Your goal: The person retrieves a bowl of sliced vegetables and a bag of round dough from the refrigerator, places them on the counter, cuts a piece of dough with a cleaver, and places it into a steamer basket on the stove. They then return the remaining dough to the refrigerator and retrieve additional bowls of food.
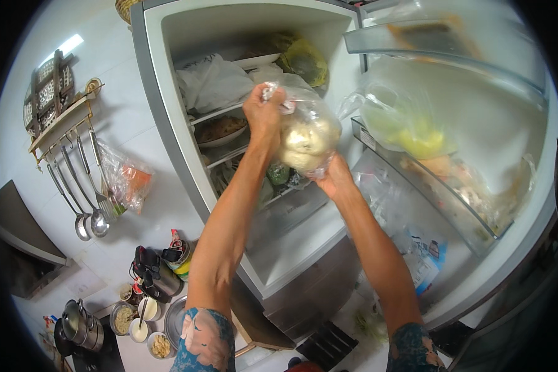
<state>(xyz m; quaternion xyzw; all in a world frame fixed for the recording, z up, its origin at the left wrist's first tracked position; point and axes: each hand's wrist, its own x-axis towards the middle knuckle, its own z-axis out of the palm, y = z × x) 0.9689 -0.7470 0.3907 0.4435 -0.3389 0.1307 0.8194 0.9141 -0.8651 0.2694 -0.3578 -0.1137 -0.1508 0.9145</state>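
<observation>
Both my hands hold a clear plastic bag (309,132) in front of the open refrigerator (255,28). Inside the bag are pale, rounded lumps that look like dough or buns; blur hides what exactly they are. My left hand (265,111) grips the gathered neck of the bag. From below, my right hand (333,179) supports its lower right side. Behind the bag, white plastic bags (214,83) lie on the upper shelf near a yellow-green bag (307,60). A bowl of food (221,130) stands on the shelf beneath.
At right, the open refrigerator door (488,139) carries bins with bagged food, including a bag with something yellow-green (414,125). Ladles and a spatula (86,186) hang on the left wall. Bowls (139,330), an electric kettle (158,274) and a steel pot (83,325) stand lower left.
</observation>
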